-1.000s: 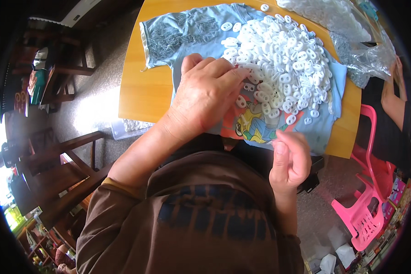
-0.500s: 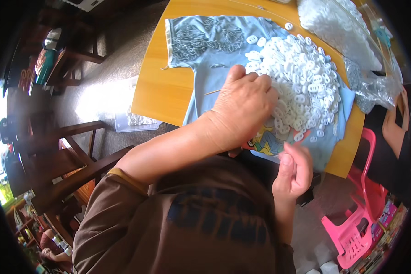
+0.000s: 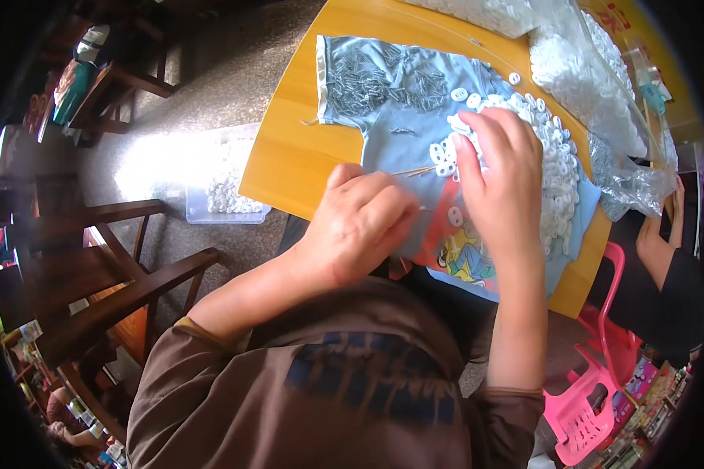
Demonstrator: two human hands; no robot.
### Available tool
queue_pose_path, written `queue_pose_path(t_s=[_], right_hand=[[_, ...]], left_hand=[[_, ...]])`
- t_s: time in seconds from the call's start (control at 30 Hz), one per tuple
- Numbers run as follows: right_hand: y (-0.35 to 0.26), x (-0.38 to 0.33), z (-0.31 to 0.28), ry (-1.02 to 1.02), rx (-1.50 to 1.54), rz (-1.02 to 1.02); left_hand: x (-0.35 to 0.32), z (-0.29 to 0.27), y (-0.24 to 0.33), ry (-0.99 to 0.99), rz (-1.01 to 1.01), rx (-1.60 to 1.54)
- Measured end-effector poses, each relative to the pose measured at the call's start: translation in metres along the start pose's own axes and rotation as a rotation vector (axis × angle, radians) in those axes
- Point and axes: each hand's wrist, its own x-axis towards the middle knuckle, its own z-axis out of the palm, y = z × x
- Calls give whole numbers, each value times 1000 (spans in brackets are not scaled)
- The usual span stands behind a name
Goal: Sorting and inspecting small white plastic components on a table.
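Observation:
A pile of small white oval two-holed pieces point(image 3: 559, 176), like buttons, lies on a light blue printed shirt point(image 3: 383, 144). My right hand point(image 3: 510, 176) reaches over the pile's left side, thumb and index finger apart, touching or just above the pieces. My left hand point(image 3: 360, 219) is at the shirt's near left edge with its fingers curled in, smeared by motion; whatever they hold is hidden. Thin tan sticks point(image 3: 414, 170) show between my hands on the shirt. Grey metal pins or hooks point(image 3: 360, 86) lie heaped on the sleeve, with a few point(image 3: 401, 130) lower down.
Under the shirt is a wooden table point(image 3: 289, 148). Clear bags of white pieces point(image 3: 571, 70) stand at its far right. A bin of white pieces point(image 3: 227, 187) sits on the floor at left, near a dark wooden chair point(image 3: 133, 289). A pink chair point(image 3: 586, 414) and another person's arm point(image 3: 661, 242) are right.
My right hand has moved up from my lap's right side onto the white pieces and opened. My left hand has drawn back from the pile, down and left. The view has shifted slightly.

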Motion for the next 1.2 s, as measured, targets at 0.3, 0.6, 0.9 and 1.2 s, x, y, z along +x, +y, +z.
queue_pose_path(t_s=[0.3,0.6,0.9,1.2], right_hand=[[1,27,23,-229,-157,-3],[7,32,35,-224,-104,88],[2,25,22,-79,267,245],[-64,-38,-23,-18,1254,851]], left_hand=[[-11,0,-18,102,33,-47],[-14,-3,-20,115,36,-73],[-14,-11,-14,126,-258,-353],[-3,-27,18,40,-747,-1410]])
